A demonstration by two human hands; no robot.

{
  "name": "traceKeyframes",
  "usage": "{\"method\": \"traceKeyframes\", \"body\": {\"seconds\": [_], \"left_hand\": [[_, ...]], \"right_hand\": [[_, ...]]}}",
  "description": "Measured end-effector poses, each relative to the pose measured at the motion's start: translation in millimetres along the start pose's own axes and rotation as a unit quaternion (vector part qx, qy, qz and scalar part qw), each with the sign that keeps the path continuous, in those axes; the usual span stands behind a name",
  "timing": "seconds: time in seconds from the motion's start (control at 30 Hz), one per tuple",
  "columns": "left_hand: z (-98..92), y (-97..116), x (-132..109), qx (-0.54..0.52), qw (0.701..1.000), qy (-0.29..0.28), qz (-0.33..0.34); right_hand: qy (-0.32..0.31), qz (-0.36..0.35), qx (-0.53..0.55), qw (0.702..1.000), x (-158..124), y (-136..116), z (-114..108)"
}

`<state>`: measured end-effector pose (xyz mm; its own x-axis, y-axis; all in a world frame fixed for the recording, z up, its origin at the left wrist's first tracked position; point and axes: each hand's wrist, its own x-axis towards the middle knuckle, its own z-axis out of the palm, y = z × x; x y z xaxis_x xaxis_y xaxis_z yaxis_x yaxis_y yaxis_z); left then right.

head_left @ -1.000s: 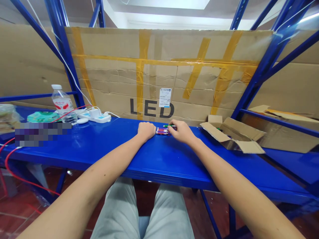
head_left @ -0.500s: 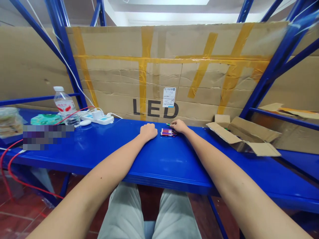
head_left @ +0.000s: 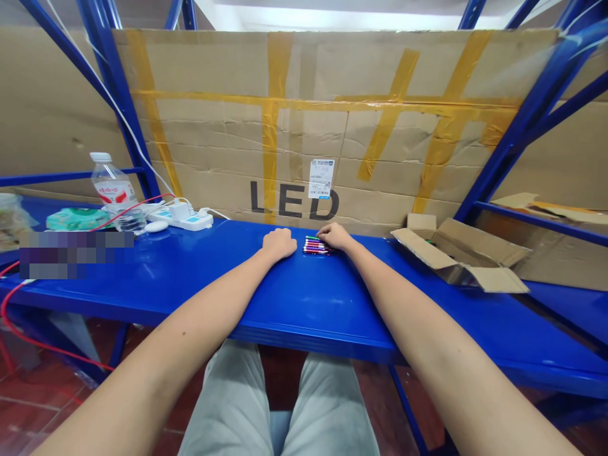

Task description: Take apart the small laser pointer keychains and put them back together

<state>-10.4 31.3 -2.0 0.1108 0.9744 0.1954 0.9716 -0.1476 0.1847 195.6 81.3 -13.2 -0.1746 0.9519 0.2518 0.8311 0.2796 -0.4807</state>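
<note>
A neat row of slim, shiny pens [head_left: 313, 246], purple and red with silver parts, lies on the blue tabletop between my hands. At the row's far side is a green pen [head_left: 312, 238]; my right hand [head_left: 335, 235] has its fingers closed on the right end of it. That hand covers the right ends of some pens. Just left of the row, my left hand [head_left: 280, 244] rests on the table in a loose fist, apart from the pens. Its fingertips are curled under, and nothing shows in it.
An open cardboard box [head_left: 463, 253] with dark items inside stands to the right. On the left are a water bottle [head_left: 116, 196], a white power strip [head_left: 190, 218], a green packet [head_left: 76, 219] and red cables. A large carton [head_left: 213, 139] marked LED walls off the back.
My right hand has brought the green pen down toward me, against the far side of the row. My left hand stays in place beside the row. The view has tilted slightly.
</note>
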Motion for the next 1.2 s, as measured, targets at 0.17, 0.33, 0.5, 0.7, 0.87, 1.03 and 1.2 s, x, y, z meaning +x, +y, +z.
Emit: {"method": "traceKeyframes", "body": {"seconds": [0.17,0.33,0.5,0.7,0.87,1.03,1.2], "left_hand": [[0.4,-0.2,-0.5,-0.008,1.000,0.006,0.002],[0.0,0.0,-1.1,-0.010,1.000,0.004,0.002],[-0.2,-1.5,-0.4,-0.005,1.000,-0.003,-0.003],[2.4,-8.4,3.1,0.023,0.998,0.030,0.055],[8.6,-12.5,8.4,0.030,0.996,0.048,0.072],[13.7,-19.7,12.7,-0.002,0.998,0.001,0.066],[12.8,-29.7,16.3,-0.012,0.995,-0.024,0.098]], "right_hand": [[0.006,-0.006,0.004,1.000,-1.0,-0.3,2.5],[0.009,-0.018,0.005,1.000,-3.7,-3.0,1.6],[0.039,-0.021,-0.013,0.999,-6.8,-0.3,-5.0],[0.060,0.008,-0.070,0.996,-33.8,32.9,-33.3],[-0.011,0.028,-0.103,0.994,-59.7,53.1,-54.0],[-0.046,0.058,-0.117,0.990,-61.7,47.4,-53.9],[-0.049,0.055,-0.126,0.989,-58.7,45.6,-49.2]]}}
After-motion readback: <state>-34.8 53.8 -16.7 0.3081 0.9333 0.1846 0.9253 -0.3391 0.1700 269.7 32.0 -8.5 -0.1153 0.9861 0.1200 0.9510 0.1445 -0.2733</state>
